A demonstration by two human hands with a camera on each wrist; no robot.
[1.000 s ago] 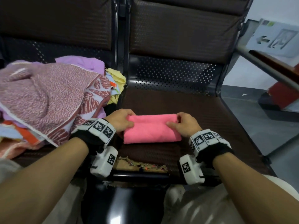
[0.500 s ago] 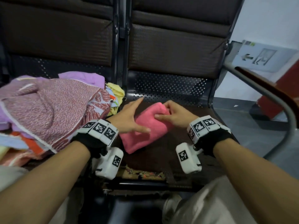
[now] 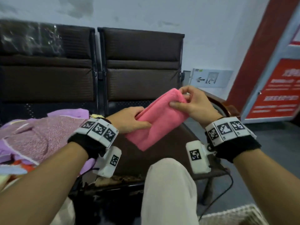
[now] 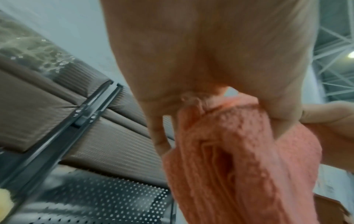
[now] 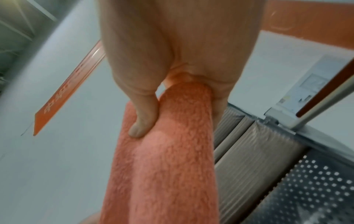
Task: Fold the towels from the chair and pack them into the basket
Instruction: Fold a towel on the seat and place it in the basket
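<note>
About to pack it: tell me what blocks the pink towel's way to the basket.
Nothing visible: both hands hold the pink towel in the air, and the basket sits low right, its opening mostly out of frame.

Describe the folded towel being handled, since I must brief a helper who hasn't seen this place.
Find the two brown chairs against the wall. Above the right seat, the left hand and right hand hold the pink towel. It alone is plain pink and folded, unlike the heaped towels.
</note>
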